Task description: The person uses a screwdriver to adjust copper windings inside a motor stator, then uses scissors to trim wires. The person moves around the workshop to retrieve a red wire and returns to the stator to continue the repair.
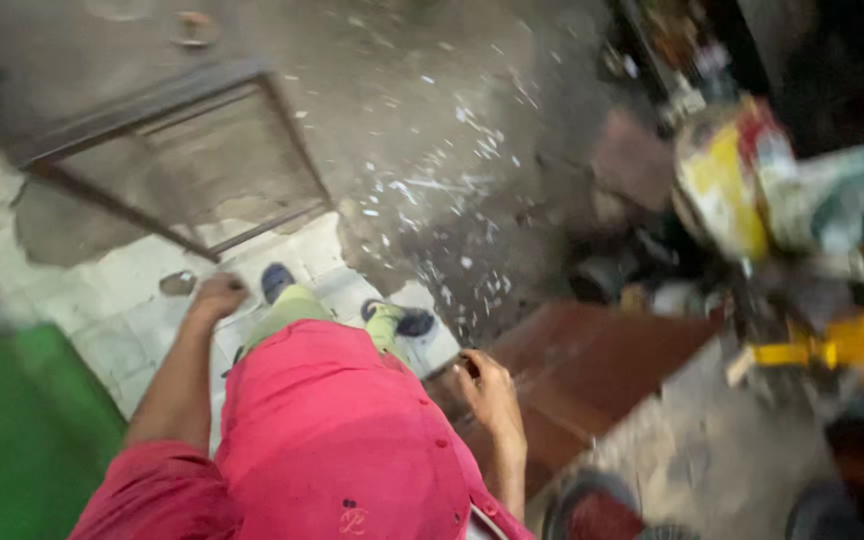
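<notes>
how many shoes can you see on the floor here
2. One dark shoe is on the pale tiles near the left hand; the other shoe is further right, at the tile edge. Both are partly hidden by the green trouser legs.

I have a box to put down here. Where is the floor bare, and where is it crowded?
Bare: the pale tiles between the green mat and the metal frame, by the left hand, and the grey floor beyond the frame. Crowded: the right side, past the brown board at the right hand, with blurred clutter.
</notes>
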